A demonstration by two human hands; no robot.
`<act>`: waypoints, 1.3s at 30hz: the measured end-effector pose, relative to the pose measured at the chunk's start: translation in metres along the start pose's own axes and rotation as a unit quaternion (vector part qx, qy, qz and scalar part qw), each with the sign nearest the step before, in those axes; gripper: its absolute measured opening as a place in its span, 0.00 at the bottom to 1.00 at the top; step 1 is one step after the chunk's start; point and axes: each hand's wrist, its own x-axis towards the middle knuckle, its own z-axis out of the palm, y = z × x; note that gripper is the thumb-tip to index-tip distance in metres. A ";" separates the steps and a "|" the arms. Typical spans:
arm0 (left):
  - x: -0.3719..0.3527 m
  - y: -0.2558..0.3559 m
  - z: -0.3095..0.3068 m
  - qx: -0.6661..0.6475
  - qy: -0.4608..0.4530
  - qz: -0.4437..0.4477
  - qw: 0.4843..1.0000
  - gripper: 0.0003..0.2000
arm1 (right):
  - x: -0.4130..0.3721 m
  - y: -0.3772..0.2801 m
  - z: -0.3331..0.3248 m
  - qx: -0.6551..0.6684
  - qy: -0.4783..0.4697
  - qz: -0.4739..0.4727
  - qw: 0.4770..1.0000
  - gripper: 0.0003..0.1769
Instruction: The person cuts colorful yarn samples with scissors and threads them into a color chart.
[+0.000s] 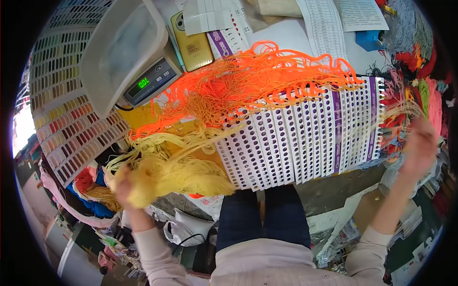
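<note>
We see a scale (153, 82) with green digits lit, and a gold phone (194, 45) lying face down near it, a teal pen (175, 48) between them. Farther back, we find a printed list (323, 26) and a small blue box (369, 41). On our left runs a colour chart (58, 93) with rows of samples; lower down, we notice a white bag (187, 229).

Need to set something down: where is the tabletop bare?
Bare tabletop shows in two patches: between the beige packet and orange yarn, left of the long printed list; and between that list and the blue box. Crowded: the middle, with yellow yarn and punched cards; the left, with scale and color charts.
</note>
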 end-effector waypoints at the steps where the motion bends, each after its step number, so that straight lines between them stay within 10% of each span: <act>1: -0.010 -0.030 0.043 0.227 -0.108 0.113 0.961 0.12 | -0.021 0.042 0.019 -0.120 -0.065 0.045 0.990 0.09; 3: -0.046 -0.043 0.146 0.017 -0.250 -0.103 0.962 0.11 | -0.062 0.125 0.056 -0.369 -0.225 0.078 0.899 0.08; 5: -0.071 -0.059 0.230 -0.104 -0.289 -0.276 0.911 0.08 | -0.088 0.176 0.093 -0.308 -0.222 0.190 0.906 0.04; 12: -0.070 -0.103 0.296 0.179 -0.301 0.094 0.932 0.06 | -0.114 0.246 0.098 -0.464 -0.321 -0.086 0.821 0.08; 17: -0.075 -0.096 0.297 0.079 -0.312 -0.033 0.946 0.03 | -0.118 0.243 0.092 -0.551 -0.421 -0.190 0.695 0.20; 27: -0.068 -0.110 0.300 0.073 -0.353 -0.012 0.933 0.04 | -0.112 0.252 0.080 -0.464 -0.397 -0.117 0.783 0.19; 29: -0.070 -0.097 0.282 -0.094 -0.318 -0.175 0.927 0.03 | -0.112 0.250 0.081 -0.473 -0.399 -0.093 0.779 0.17; 34: -0.062 -0.095 0.247 -0.358 -0.460 -0.361 0.728 0.11 | -0.109 0.251 0.078 -0.409 -0.395 -0.045 0.821 0.11; 39: -0.067 -0.095 0.290 0.152 -0.429 -0.101 0.885 0.10 | -0.107 0.255 0.078 -0.350 -0.371 0.005 0.860 0.15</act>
